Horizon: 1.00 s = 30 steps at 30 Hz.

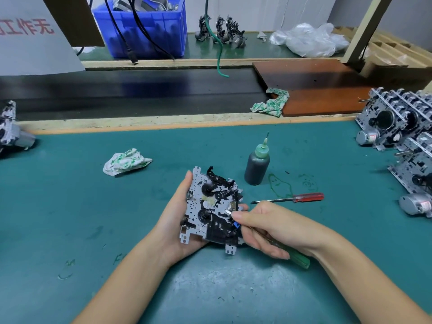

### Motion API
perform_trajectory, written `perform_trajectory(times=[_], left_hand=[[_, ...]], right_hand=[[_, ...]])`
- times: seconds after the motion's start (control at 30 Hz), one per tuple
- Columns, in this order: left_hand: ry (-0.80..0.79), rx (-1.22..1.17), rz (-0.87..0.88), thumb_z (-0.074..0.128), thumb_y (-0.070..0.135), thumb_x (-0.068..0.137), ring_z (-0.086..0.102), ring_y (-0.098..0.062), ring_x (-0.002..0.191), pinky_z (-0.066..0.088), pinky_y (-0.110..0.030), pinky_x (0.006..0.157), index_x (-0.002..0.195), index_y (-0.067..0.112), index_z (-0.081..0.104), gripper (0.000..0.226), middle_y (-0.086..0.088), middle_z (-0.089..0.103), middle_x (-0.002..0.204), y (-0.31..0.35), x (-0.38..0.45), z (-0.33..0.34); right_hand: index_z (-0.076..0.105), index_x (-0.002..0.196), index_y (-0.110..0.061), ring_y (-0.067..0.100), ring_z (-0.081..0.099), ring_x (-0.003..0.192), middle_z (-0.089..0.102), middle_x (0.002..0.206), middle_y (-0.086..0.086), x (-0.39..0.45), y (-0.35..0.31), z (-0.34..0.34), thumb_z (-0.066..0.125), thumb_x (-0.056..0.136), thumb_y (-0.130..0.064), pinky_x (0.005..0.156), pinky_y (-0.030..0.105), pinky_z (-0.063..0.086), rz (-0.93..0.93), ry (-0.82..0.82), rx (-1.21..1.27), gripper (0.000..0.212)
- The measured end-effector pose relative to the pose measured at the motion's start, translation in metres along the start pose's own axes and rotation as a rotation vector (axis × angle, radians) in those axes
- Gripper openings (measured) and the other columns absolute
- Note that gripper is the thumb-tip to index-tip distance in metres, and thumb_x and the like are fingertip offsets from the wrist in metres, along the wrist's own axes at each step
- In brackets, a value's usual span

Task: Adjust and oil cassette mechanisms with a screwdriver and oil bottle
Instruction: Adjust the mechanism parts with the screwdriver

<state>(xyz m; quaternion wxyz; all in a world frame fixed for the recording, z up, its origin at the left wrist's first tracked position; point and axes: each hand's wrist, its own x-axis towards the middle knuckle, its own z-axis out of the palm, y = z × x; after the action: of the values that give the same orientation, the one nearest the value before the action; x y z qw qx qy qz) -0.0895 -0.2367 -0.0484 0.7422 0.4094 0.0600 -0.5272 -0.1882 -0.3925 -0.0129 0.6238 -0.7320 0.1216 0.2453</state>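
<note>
In the head view, a cassette mechanism [211, 210] is cradled above the green bench mat [70, 218] in the left hand [177, 220], whose fingers are curled round its edges, while a green-handled screwdriver [297, 256] is gripped by the right hand [273, 226], with its tip set against a metal part on the mechanism's right side. The adjusting step is judged to be under way and the oiling not yet begun, since the dark oil bottle [257, 166] is left standing upright just beyond the mechanism, untouched, beside a red-handled screwdriver [289, 198] lying flat on the mat. More mechanisms [402, 127] are stacked at the right edge, though which of these are finished cannot be told.
</note>
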Motion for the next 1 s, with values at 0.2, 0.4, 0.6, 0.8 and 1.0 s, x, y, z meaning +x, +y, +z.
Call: perform_trajectory(times=[0.2, 0.4, 0.6, 0.8, 1.0], left_hand=[[0.007, -0.013, 0.008, 0.039, 0.067, 0.086, 0.069, -0.029, 0.097, 0.058, -0.035, 0.074, 0.097, 0.008, 0.076, 0.071, -0.017, 0.068, 0.113, 0.000, 0.000, 0.002], [0.038, 0.005, 0.005, 0.040, 0.067, 0.084, 0.065, -0.031, 0.105, 0.048, -0.042, 0.091, 0.106, 0.006, 0.072, 0.072, -0.020, 0.065, 0.118, 0.001, -0.003, 0.004], [0.046, 0.002, 0.027, 0.043, 0.067, 0.084, 0.067, -0.030, 0.103, 0.048, -0.042, 0.089, 0.101, 0.008, 0.075, 0.069, -0.018, 0.067, 0.116, 0.000, -0.003, 0.003], [0.047, 0.027, 0.017, 0.040, 0.068, 0.085, 0.064, -0.032, 0.108, 0.047, -0.043, 0.092, 0.111, 0.005, 0.070, 0.074, -0.022, 0.064, 0.119, 0.000, -0.004, 0.004], [0.050, 0.031, 0.022, 0.042, 0.068, 0.084, 0.063, -0.032, 0.110, 0.045, -0.044, 0.096, 0.112, 0.006, 0.070, 0.073, -0.021, 0.063, 0.121, 0.000, -0.002, 0.003]], right_hand=[[0.042, 0.025, -0.022, 0.010, 0.023, 0.025, 0.026, 0.026, -0.006, -0.001, -0.001, 0.003, 0.032, 0.103, -0.033, 0.039, 0.022, 0.023, -0.001, 0.007, -0.045, 0.079], [0.052, 0.041, -0.018, 0.008, 0.033, 0.028, 0.040, 0.032, -0.003, 0.000, 0.004, -0.001, 0.040, 0.097, -0.044, 0.035, 0.016, 0.027, 0.050, 0.028, -0.061, 0.063], [0.049, 0.042, -0.022, 0.006, 0.024, 0.029, 0.036, 0.032, -0.006, 0.000, 0.002, -0.004, 0.036, 0.100, -0.040, 0.037, 0.016, 0.020, 0.044, 0.007, -0.006, 0.062], [0.053, 0.042, -0.020, 0.006, 0.022, 0.027, 0.036, 0.030, -0.004, 0.000, 0.004, -0.001, 0.036, 0.100, -0.040, 0.036, 0.012, 0.020, 0.054, -0.019, 0.005, 0.064], [0.049, 0.048, -0.013, 0.008, 0.028, 0.029, 0.033, 0.032, -0.004, 0.000, 0.008, 0.001, 0.032, 0.101, -0.038, 0.037, 0.016, 0.026, 0.033, 0.012, -0.020, 0.061]])
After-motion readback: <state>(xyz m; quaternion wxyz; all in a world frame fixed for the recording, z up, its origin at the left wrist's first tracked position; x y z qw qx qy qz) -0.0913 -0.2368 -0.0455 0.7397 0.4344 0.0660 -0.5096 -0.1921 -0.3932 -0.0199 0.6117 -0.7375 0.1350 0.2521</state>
